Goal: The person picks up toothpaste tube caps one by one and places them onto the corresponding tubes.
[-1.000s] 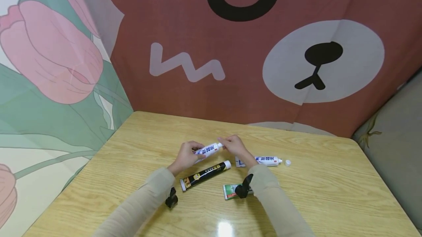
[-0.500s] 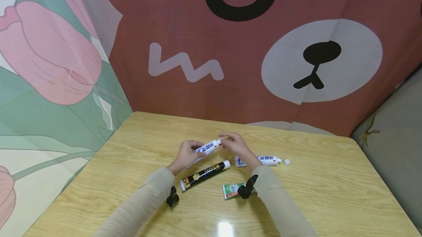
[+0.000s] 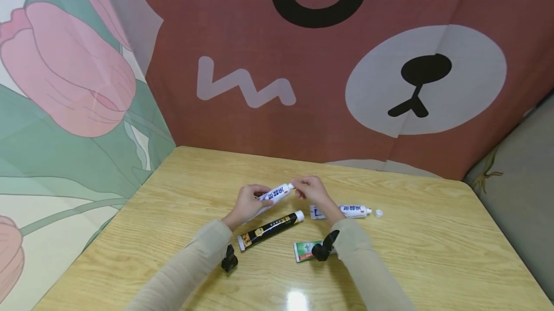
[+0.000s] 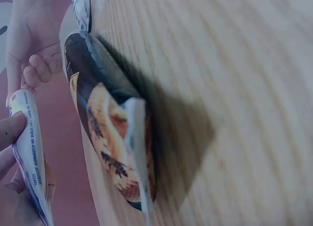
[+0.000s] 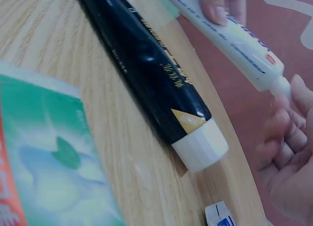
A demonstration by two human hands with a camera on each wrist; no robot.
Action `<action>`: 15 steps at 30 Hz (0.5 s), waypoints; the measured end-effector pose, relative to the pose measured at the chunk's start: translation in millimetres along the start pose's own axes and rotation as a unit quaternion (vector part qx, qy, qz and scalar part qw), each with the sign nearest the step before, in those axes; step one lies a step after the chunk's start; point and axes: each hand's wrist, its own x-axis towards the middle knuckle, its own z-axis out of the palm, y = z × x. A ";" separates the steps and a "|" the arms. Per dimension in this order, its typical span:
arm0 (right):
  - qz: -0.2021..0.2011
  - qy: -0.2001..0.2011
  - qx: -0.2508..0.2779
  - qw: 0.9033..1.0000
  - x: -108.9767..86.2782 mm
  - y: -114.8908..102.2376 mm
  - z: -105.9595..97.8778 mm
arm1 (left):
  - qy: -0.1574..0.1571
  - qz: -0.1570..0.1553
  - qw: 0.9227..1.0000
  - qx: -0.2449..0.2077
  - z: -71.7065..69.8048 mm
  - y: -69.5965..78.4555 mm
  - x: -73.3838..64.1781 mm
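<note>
My left hand (image 3: 247, 204) grips a white toothpaste tube (image 3: 277, 193) with blue lettering, held above the table and tilted up to the right. At the tube's tip, the thumb and forefinger of my right hand (image 3: 313, 190) pinch the small white cap (image 5: 280, 86). Below the tube lies a black toothpaste tube (image 3: 271, 230) with a white cap, its crimped end towards the left. A second white toothpaste tube (image 3: 354, 211) lies partly behind my right wrist, its nozzle bare. Beside that nozzle sits a loose white cap (image 3: 379, 213).
A green and red toothpaste tube (image 3: 304, 250) lies on the wooden table (image 3: 415, 258), partly covered by the right wrist camera (image 3: 323, 248). A printed bear cloth (image 3: 320, 123) hangs along the far edge. Grey fabric (image 3: 519, 167) borders the right side.
My right fingers spread at the cap half a second ago and now pinch it again with a shifted hold. The left hand keeps its grip on the tube. The tubes on the table have not moved.
</note>
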 end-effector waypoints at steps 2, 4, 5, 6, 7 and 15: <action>0.008 0.012 -0.012 1.000 -0.3 0.1 2.2 | 0.000 0.003 1.000 0.000 0.3 1.0 -0.5; 0.015 0.020 -0.021 0.999 -0.5 0.2 3.7 | 0.001 0.004 1.000 0.002 0.4 1.3 -0.8; 0.019 0.021 -0.017 0.999 -0.6 0.1 4.1 | 0.001 0.001 1.000 0.002 0.3 1.4 -0.6; 0.021 0.020 -0.016 0.999 -0.7 0.2 4.2 | 0.003 -0.001 1.000 0.001 0.1 1.7 -0.4; 0.024 0.017 -0.008 1.000 -0.9 0.0 4.2 | 0.006 -0.002 1.000 0.001 -0.1 1.9 -0.1; 0.020 -0.054 0.058 0.997 -1.7 -0.8 -0.5 | 0.017 -0.017 1.000 -0.010 -3.6 0.3 0.2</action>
